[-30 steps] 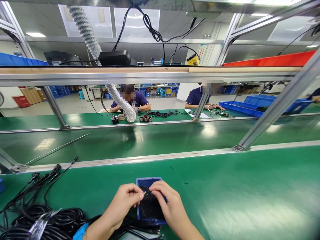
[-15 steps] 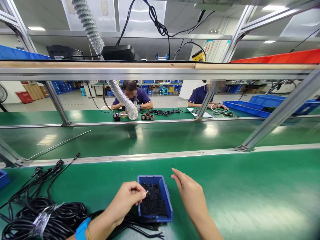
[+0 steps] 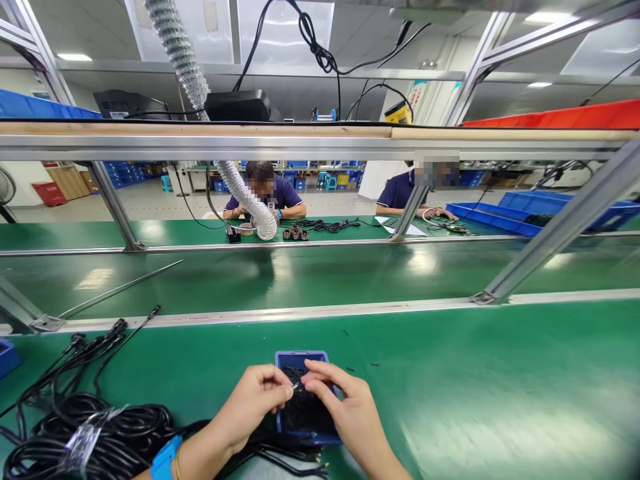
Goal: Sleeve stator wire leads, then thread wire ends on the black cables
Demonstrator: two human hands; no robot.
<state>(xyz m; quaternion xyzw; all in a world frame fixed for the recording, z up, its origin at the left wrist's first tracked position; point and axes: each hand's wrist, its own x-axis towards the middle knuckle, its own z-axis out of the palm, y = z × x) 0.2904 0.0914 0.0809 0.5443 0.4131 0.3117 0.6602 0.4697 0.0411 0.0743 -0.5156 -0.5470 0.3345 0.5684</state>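
Your left grip [image 3: 260, 395] is pinched on thin wire ends [image 3: 295, 385] at the lower centre of the frame; only their tips show, the rest hidden behind your fingers. Your right grip [image 3: 350, 403] sits just beside them, fingertips close together, but I cannot tell whether it holds anything. Below your 2 hands is the blue bin [image 3: 295, 360], partly covered, its black pieces [image 3: 303, 413] hard to separate. At lower left, black cables [image 3: 50, 437] run out of frame.

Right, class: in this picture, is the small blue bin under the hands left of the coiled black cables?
No, the small blue bin stands to the right of the coiled black cables.
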